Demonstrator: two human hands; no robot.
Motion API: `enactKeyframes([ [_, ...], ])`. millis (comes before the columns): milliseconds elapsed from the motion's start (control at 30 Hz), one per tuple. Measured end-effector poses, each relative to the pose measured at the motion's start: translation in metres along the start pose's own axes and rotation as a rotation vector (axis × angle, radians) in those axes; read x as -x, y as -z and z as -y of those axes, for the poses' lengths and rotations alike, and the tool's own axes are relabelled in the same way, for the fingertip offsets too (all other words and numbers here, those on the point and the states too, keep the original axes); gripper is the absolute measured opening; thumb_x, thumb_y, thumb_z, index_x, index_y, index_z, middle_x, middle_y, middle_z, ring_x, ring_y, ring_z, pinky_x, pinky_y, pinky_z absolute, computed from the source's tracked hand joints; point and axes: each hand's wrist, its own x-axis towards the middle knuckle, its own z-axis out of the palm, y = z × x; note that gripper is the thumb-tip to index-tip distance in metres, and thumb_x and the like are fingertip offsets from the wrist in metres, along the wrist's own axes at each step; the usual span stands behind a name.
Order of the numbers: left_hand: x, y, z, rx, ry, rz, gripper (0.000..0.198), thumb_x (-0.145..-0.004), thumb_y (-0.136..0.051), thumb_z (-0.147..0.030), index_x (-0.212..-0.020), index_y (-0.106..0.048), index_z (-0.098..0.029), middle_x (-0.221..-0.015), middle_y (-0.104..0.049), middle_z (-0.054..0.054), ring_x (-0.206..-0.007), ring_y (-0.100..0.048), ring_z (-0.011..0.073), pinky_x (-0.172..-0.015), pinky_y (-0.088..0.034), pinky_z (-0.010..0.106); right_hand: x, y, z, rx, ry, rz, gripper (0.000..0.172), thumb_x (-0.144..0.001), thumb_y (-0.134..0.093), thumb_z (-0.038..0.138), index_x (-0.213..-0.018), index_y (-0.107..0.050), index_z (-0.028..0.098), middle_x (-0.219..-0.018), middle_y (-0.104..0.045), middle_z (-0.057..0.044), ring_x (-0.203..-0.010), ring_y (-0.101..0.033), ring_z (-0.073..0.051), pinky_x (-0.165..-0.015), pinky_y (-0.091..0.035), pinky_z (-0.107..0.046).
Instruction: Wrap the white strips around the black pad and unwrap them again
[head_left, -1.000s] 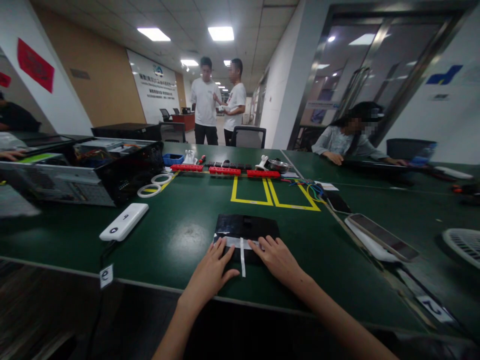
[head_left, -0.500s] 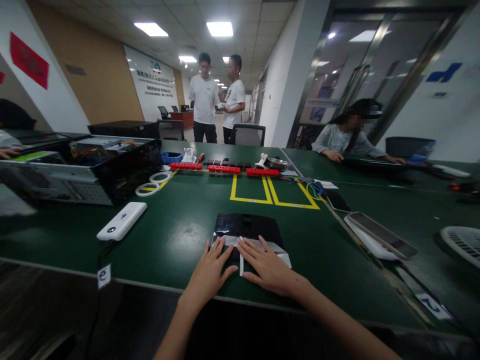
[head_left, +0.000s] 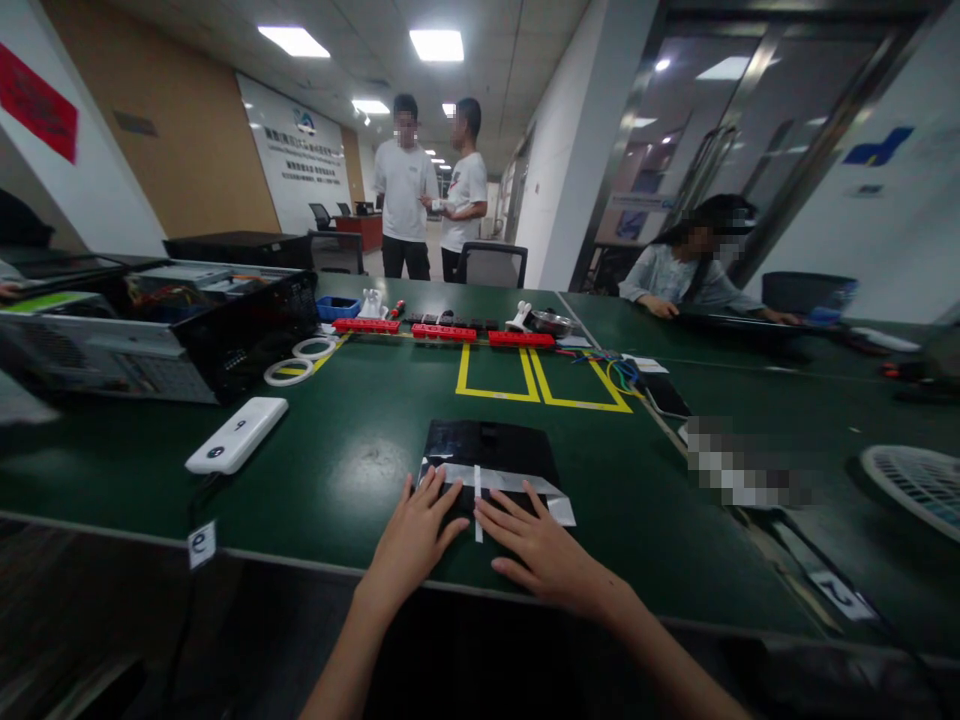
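Note:
A flat black packet (head_left: 487, 445) with white tape strips across its near end lies on the green table (head_left: 360, 440) in front of me. My left hand (head_left: 416, 535) rests flat on the packet's near left part, fingers stretched out. My right hand (head_left: 544, 555) lies flat just right of the upright white tape strip (head_left: 477, 490), fingers spread, pressing the packet's near edge. A white flap (head_left: 561, 508) sticks out at the packet's right corner. Neither hand holds anything.
A white power bank (head_left: 237, 435) lies to the left, beyond it an open computer case (head_left: 157, 335) and white tape rolls (head_left: 289, 371). Yellow tape boxes (head_left: 540, 380), red strips (head_left: 442, 332) and wires sit farther back. A white fan (head_left: 911, 480) is at right. One person sits at right; two stand behind.
My right hand has slid left and nearer along the packet's near edge, uncovering the white flap at the right corner. My left hand has barely moved.

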Motion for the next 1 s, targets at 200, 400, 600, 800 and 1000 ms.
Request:
enactKeyframes([
  [200, 0.002, 0.005, -0.001, 0.087, 0.021, 0.021, 0.044, -0.092, -0.044, -0.036, -0.135, -0.043, -0.025, -0.144, -0.039, 0.01, -0.135, -0.029, 0.0254, -0.108, -0.021, 0.054, 0.034, -0.023, 0.015, -0.033, -0.125, -0.253, 0.041, -0.093, -0.039, 0.025, -0.134, -0.045, 0.024, -0.134, -0.05, -0.006, -0.129, -0.039, -0.02, -0.106, -0.031, -0.05],
  [400, 0.003, 0.027, 0.02, 0.336, 0.174, -0.122, 0.041, -0.095, -0.034, -0.031, -0.134, -0.044, -0.021, -0.14, -0.045, 0.007, -0.131, -0.036, 0.018, -0.108, -0.03, 0.04, 0.049, -0.03, 0.017, -0.145, -0.223, -0.523, 0.03, -0.091, -0.042, 0.022, -0.113, -0.062, 0.022, -0.11, -0.066, -0.006, -0.103, -0.061, -0.017, -0.092, -0.05, -0.036],
  [600, 0.006, 0.019, 0.052, 0.121, 0.228, -0.102, 0.036, -0.094, -0.034, -0.026, -0.122, -0.056, -0.017, -0.129, -0.057, 0.009, -0.126, -0.045, 0.0204, -0.107, -0.029, 0.043, 0.021, -0.005, 0.02, -0.1, -0.22, -0.486, 0.033, -0.091, -0.04, 0.023, -0.117, -0.059, 0.021, -0.114, -0.064, -0.009, -0.106, -0.058, -0.018, -0.092, -0.049, -0.037],
  [800, 0.007, 0.012, 0.054, 0.027, 0.216, -0.029, 0.037, -0.095, -0.032, -0.023, -0.122, -0.056, -0.017, -0.131, -0.055, 0.01, -0.127, -0.043, 0.0216, -0.107, -0.028, 0.046, -0.031, 0.011, 0.008, 0.116, -0.184, -0.222, 0.048, -0.091, -0.036, 0.02, -0.139, -0.036, 0.017, -0.145, -0.034, -0.011, -0.136, -0.024, -0.023, -0.108, -0.025, -0.051],
  [1000, 0.008, 0.012, 0.055, 0.043, 0.213, -0.037, 0.037, -0.094, -0.032, -0.023, -0.122, -0.056, -0.015, -0.131, -0.055, 0.011, -0.127, -0.044, 0.0216, -0.107, -0.028, 0.045, -0.047, 0.013, -0.013, 0.081, -0.319, 0.069, 0.063, -0.091, -0.038, 0.046, -0.144, -0.023, 0.017, -0.15, -0.017, -0.013, -0.138, -0.014, -0.028, -0.107, -0.018, -0.056],
])
